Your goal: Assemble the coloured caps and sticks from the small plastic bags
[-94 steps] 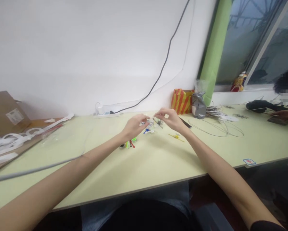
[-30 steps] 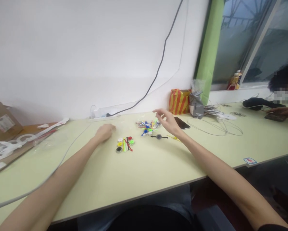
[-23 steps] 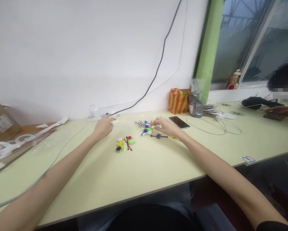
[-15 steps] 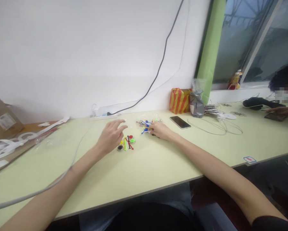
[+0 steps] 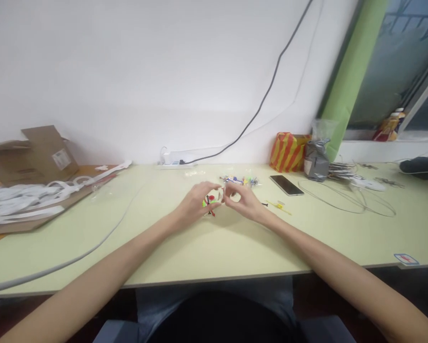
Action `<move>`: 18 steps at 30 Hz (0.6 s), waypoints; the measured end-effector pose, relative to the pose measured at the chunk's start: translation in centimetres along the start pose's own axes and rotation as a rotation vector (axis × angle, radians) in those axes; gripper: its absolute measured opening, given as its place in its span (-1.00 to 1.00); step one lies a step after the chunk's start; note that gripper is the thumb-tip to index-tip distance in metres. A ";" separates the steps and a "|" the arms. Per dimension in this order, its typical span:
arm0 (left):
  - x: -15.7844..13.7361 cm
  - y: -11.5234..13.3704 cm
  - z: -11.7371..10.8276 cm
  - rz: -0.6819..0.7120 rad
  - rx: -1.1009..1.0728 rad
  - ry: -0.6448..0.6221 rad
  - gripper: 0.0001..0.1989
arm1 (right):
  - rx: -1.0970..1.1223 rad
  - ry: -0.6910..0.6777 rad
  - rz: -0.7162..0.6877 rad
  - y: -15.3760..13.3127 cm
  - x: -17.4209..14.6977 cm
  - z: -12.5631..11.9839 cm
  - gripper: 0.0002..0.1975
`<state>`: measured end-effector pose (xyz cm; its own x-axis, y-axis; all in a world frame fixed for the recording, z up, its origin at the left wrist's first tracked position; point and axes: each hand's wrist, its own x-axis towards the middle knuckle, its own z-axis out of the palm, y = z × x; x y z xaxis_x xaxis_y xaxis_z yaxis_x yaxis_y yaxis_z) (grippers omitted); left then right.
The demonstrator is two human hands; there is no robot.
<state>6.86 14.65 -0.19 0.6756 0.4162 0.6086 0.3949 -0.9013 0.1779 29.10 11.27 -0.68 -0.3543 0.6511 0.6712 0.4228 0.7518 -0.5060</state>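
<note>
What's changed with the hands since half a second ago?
The left hand moved right and the right hand came off the colourful pile; together they now seem to pinch a small pale piece, too blurred to identify. The phone and striped bag stayed put.

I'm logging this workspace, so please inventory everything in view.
Table: one, pale green, across view
Small parts: many, multicoloured, centre back
Parts cluster: several, mixed, centre
Yellow part: one, yellow, right of centre
Phone: one, black, beyond it
Striped bag: one, red-yellow, by wall
Grey bag: one, grey, beside it
Wires: uncountable, grey, right
Dark object: one, black, far right
Sticker: one, blue-edged, right front
Box: one, brown, far left
White strips: several, white, before box
Grey cable: one, grey, left front
Power strip: one, white, by wall
Black cable: one, black, on wall
Window: one, grey, upper right
Curtain: one, green, beside it
Bottles: two, reddish, before window
Left hand: one, bare, centre
Right hand: one, bare, centre
</note>
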 end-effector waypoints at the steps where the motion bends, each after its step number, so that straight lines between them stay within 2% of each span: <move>1: 0.0 0.3 0.1 0.024 -0.007 -0.018 -0.73 | 0.039 -0.010 -0.003 -0.5 -0.1 0.4 -0.94; 3: 0.0 0.7 0.2 0.056 -0.004 -0.055 -0.86 | 0.111 -0.045 0.019 -1.2 -0.3 0.8 -0.93; 7: -0.1 0.7 0.3 0.063 -0.015 -0.127 -0.88 | 0.344 -0.157 0.121 -1.2 -0.4 0.4 -0.89; 11: -0.3 0.7 0.8 0.008 -0.082 -0.153 -0.94 | 0.502 -0.250 0.190 -0.8 -0.3 0.1 -0.77; 15: -0.4 1.2 1.0 0.039 -0.141 -0.172 -0.90 | 0.576 -0.299 0.229 -0.7 -0.2 0.1 -0.71; 18: -0.4 1.0 0.9 0.119 -0.067 -0.131 -0.84 | 0.633 -0.298 0.257 -0.9 -0.3 0.0 -0.70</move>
<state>7.54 13.72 -0.98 0.7921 0.3141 0.5233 0.2677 -0.9493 0.1646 28.83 10.40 -0.46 -0.5583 0.7473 0.3603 -0.0066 0.4303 -0.9027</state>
